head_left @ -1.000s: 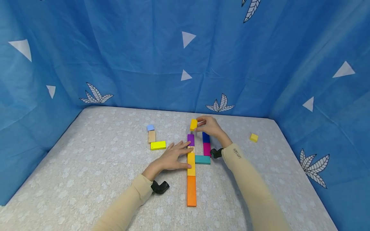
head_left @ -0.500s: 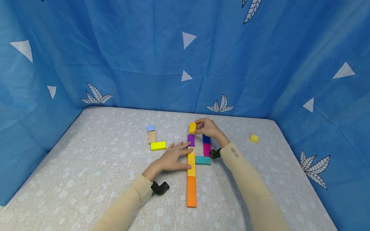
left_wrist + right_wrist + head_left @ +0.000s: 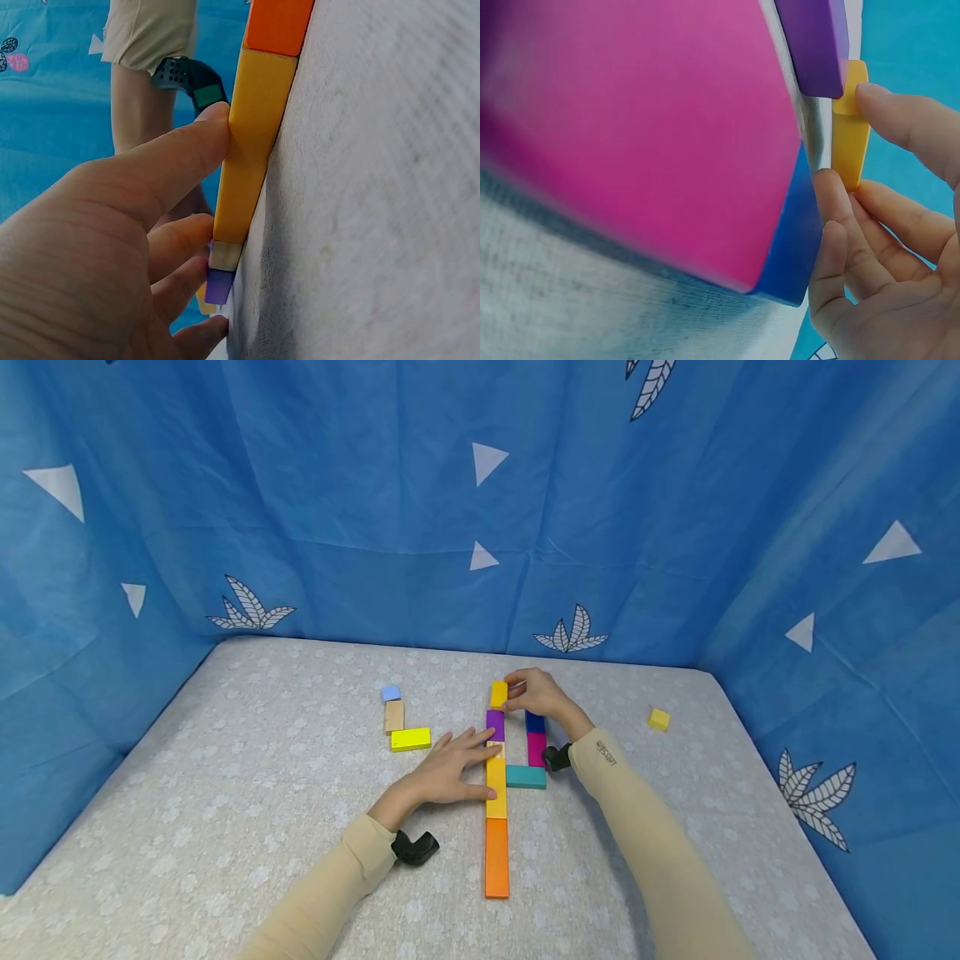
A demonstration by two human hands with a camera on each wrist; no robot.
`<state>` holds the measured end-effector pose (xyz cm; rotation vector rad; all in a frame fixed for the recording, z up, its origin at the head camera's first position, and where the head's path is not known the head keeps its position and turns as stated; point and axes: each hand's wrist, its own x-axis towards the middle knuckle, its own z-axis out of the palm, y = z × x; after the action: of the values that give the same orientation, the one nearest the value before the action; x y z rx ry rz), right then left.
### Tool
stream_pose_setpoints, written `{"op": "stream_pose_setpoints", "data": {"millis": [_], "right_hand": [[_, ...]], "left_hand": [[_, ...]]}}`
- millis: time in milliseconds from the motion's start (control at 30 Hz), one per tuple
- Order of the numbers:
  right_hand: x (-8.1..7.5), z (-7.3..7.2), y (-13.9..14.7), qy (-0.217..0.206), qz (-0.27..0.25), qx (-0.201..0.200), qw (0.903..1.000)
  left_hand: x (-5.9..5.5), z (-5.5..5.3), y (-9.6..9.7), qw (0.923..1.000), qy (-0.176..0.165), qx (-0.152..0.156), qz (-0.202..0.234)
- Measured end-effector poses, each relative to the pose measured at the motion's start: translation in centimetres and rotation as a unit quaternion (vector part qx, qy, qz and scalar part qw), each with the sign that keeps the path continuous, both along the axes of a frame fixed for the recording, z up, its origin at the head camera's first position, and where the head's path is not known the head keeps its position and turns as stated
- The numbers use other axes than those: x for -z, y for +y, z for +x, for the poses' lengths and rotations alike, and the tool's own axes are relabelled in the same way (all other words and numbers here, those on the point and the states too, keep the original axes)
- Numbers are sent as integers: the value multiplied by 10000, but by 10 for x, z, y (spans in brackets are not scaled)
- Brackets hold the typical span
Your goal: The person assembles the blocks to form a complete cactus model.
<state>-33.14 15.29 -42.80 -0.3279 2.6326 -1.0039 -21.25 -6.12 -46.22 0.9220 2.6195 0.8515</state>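
Observation:
My right hand [image 3: 542, 691] pinches a small yellow block [image 3: 498, 695] between thumb and fingers, right at the far end of a row of blocks. The row runs from a purple block [image 3: 495, 723] through a pale wooden block [image 3: 225, 256] and a longer yellow-orange block [image 3: 497, 777] to an orange block [image 3: 497, 860] nearest me. My left hand [image 3: 448, 770] lies with fingers spread along the row's left side; its thumb touches the yellow-orange block. Right of the row are a teal block [image 3: 527, 777], a magenta block [image 3: 536, 747] and a blue block [image 3: 534, 722].
Left of the row lie a bright yellow block [image 3: 411, 739], a tan block [image 3: 393, 716] and a light blue block [image 3: 391, 692]. A yellow cube [image 3: 658, 719] sits far right. Blue curtain [image 3: 420, 527] surrounds the table's back and sides.
My right hand has brought the small yellow block down and nearer me, from above the far end of the row to against the purple block's end. The left hand stays in place.

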Motion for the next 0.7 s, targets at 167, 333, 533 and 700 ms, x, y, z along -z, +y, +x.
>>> {"op": "stream_pose_setpoints", "data": {"millis": [167, 333, 533, 700], "right_hand": [[1, -2, -1, -44, 119, -30, 9999], [0, -3, -3, -51, 193, -84, 9998], [-1, -2, -3, -111, 240, -91, 9996], [-1, -1, -2, -162, 289, -69, 9994]], "left_hand": [[0, 0, -1, 10000, 30, 27, 50], [0, -1, -1, 10000, 18, 1, 62], [0, -1, -1, 10000, 40, 12, 58], [-1, 0, -1, 10000, 35, 28, 58]]}}
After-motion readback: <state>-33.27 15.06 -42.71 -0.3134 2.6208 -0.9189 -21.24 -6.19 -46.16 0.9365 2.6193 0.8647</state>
